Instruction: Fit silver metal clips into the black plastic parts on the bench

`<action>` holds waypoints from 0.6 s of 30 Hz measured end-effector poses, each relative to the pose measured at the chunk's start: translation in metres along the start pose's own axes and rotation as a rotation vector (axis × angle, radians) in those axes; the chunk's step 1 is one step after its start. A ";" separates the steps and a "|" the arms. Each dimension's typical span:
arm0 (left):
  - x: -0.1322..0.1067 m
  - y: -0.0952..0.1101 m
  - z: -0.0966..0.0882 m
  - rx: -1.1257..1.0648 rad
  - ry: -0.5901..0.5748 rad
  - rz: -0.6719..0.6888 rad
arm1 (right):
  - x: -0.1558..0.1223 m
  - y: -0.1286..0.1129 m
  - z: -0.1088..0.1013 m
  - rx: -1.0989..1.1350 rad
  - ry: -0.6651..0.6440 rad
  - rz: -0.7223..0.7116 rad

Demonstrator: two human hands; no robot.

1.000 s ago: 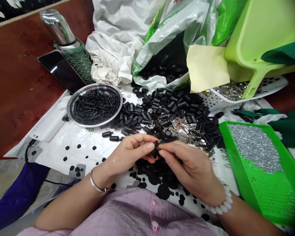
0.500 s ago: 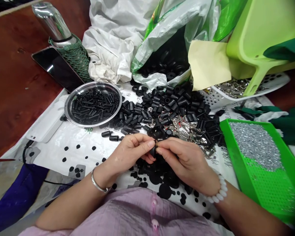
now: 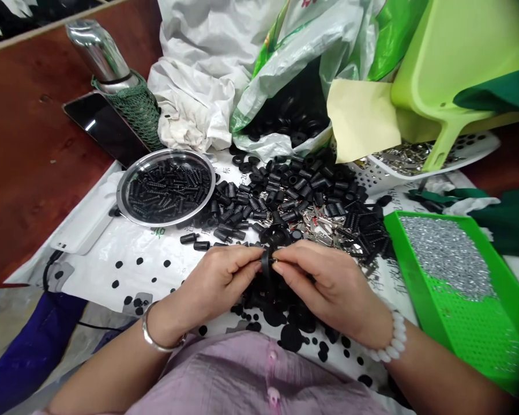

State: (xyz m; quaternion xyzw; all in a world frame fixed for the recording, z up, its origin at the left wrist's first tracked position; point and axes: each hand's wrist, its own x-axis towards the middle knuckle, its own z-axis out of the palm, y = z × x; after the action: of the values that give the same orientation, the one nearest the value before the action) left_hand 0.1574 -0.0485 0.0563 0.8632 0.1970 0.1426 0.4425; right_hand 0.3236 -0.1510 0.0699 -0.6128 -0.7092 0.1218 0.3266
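Note:
A thin black round cap (image 3: 266,266), seen nearly edge-on, stands upright between my two hands, over the pile of black parts. My left hand (image 3: 220,282), with a silver bangle at the wrist, is closed, thumb and fingers pinching at the cap's left face. From the other side, my right hand (image 3: 328,282), wearing a white bead bracelet, pinches a tiny piece against the cap's right face. A glint of metal shows by those fingertips, but its shape is mostly hidden. Just beyond my hands lie ribbed black sleeves (image 3: 242,202) and flat metal terminals (image 3: 326,225).
Left stands a steel bowl (image 3: 125,210) of black ribbed pieces, beside a phone (image 3: 104,127), a flask (image 3: 97,52) and a white power bank (image 3: 80,227). A green tray (image 3: 471,334) of small metal pieces lies right. Behind are a plastic bag (image 3: 281,86) and lime scoop (image 3: 436,69).
My left hand has shifted its hold: its fingers, under and around the cap before, now pinch at its left face. The cap has turned more edge-on. My right hand keeps its pinch.

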 end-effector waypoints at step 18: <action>-0.005 -0.012 0.007 0.217 0.088 0.179 | -0.001 -0.001 0.004 0.005 -0.134 -0.010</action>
State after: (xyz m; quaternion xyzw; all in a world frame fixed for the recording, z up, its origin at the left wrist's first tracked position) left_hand 0.1535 -0.0495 0.0418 0.9129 0.1527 0.1969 0.3232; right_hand 0.3201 -0.1516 0.0668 -0.5989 -0.7322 0.1626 0.2805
